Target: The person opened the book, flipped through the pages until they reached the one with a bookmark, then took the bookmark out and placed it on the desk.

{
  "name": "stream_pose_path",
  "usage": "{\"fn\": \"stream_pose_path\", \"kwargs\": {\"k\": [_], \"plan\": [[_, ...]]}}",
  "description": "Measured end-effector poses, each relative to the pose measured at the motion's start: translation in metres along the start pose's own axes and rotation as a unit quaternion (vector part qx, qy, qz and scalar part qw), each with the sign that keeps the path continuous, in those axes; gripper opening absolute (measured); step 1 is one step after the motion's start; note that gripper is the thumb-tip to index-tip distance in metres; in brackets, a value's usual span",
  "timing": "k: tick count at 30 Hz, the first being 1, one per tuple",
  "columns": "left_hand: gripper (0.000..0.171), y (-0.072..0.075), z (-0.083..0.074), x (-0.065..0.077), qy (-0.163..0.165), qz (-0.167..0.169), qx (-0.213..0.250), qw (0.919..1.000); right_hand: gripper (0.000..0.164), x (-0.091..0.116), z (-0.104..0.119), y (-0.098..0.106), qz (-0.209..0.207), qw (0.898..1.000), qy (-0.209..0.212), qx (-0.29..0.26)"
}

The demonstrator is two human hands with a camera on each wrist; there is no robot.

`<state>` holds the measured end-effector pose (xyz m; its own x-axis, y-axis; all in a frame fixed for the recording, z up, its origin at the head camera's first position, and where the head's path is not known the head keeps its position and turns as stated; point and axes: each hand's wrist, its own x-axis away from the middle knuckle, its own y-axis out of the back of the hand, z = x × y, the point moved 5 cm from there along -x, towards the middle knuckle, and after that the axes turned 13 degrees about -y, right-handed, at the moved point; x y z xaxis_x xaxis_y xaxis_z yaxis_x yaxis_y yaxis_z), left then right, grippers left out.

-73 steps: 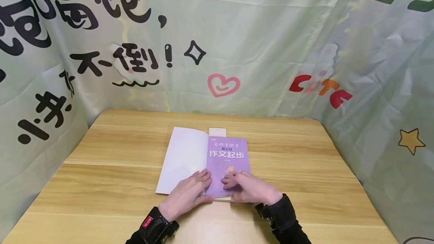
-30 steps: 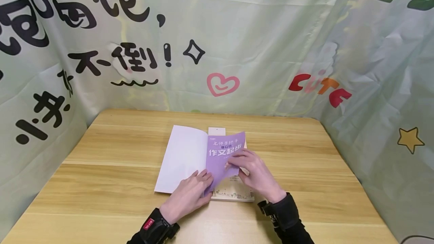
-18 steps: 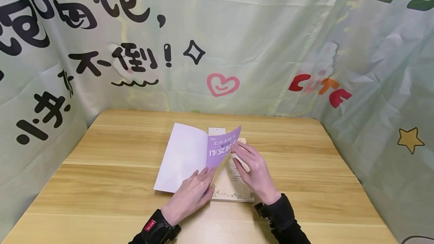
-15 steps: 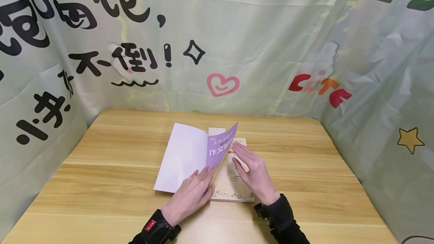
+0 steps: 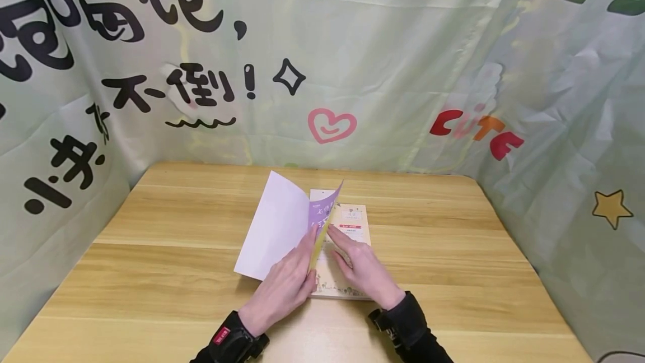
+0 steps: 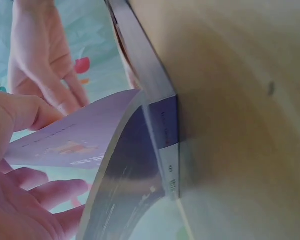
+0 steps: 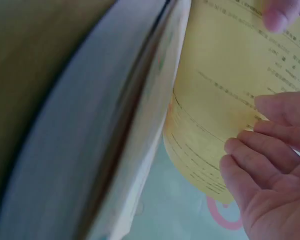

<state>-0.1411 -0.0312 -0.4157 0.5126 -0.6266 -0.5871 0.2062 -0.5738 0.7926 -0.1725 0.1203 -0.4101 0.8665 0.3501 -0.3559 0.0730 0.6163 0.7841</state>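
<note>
An open book [image 5: 342, 279] lies on the table, its cream page with a drawn border facing up. One leaf [image 5: 318, 213], purple with white print on one side and yellow on the other, stands raised and curved near the spine. My left hand [image 5: 282, 287] pinches it low down, fingers on the purple side and thumb on the yellow one. My right hand [image 5: 365, 270] has its straight fingers against the yellow side [image 7: 230, 85]. To the left, the white inside of the front cover [image 5: 277, 223] is tilted up off the table. The purple and white spine [image 6: 165, 125] shows in the left wrist view.
A pale card-like tab [image 5: 322, 195] sticks out past the book's far edge. Wooden table top [image 5: 453, 240] surrounds the book. Fabric curtains [image 5: 393, 60] with printed letters and drawings hang behind and at both sides.
The purple leaf has swung from flat on the right to upright, uncovering the cream page. My right hand has followed it leftward. The left hand has closed on the leaf; the cover has risen.
</note>
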Motion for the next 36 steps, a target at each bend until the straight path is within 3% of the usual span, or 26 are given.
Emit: {"fn": "stream_pose_path", "kwargs": {"k": [5, 12, 18, 23, 28, 36], "plan": [[0.088, 0.008, -0.001, -0.004, -0.018, -0.022, -0.008, 0.9996, 0.059, 0.001, 0.003, -0.008, 0.048, 0.999, -0.007, 0.002], [0.082, 0.021, -0.002, -0.009, -0.045, -0.061, -0.022, 0.9969, 0.064, 0.002, 0.006, -0.015, 0.065, 0.998, 0.009, -0.007], [0.074, 0.029, -0.004, -0.011, -0.062, -0.091, -0.057, 0.9923, 0.063, 0.003, 0.010, -0.022, 0.083, 0.996, 0.023, -0.013], [0.066, 0.032, -0.006, -0.010, -0.065, -0.101, -0.098, 0.9879, 0.062, 0.006, 0.011, -0.029, 0.114, 0.993, 0.010, 0.002], [0.071, 0.035, -0.002, -0.008, -0.043, -0.083, -0.144, 0.9852, 0.061, 0.009, 0.012, -0.033, 0.141, 0.990, -0.002, 0.021], [0.068, 0.033, 0.013, -0.001, 0.041, -0.003, -0.184, 0.9821, 0.062, 0.014, 0.011, -0.042, 0.192, 0.981, -0.009, 0.028]]}}
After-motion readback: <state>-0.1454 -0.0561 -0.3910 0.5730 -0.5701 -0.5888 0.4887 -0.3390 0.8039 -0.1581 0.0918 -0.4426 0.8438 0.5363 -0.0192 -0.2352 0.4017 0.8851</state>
